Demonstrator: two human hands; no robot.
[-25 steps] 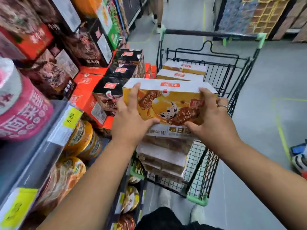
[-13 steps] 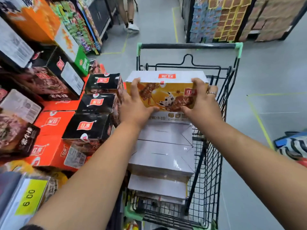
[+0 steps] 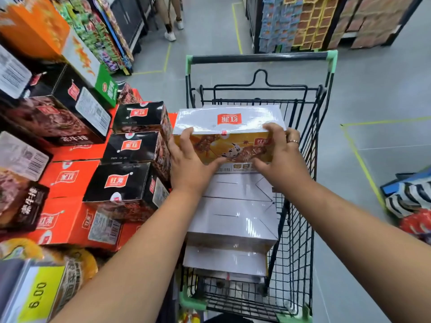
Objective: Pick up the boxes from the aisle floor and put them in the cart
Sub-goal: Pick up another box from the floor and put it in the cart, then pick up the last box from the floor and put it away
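Note:
A yellow box with a white top (image 3: pixel 227 127) sits over the far part of the black wire cart (image 3: pixel 300 206). My left hand (image 3: pixel 190 163) grips its left end and my right hand (image 3: pixel 279 157), wearing a ring, grips its right end. Below and nearer to me, several white-topped boxes (image 3: pixel 233 217) are stacked inside the cart. Whether the held box rests on the boxes beneath it cannot be told.
Black boxes (image 3: pixel 127 185) and orange boxes (image 3: pixel 70 220) are piled on the left, close to the cart. A shelf edge with a yellow price tag (image 3: pixel 39 297) is at bottom left. A person's legs (image 3: pixel 171 22) stand down the aisle. Bags (image 3: pixel 410 197) lie on the right floor.
Both hands have carried the yellow box forward and down over the cart's stack. The view has tipped further down onto the cart.

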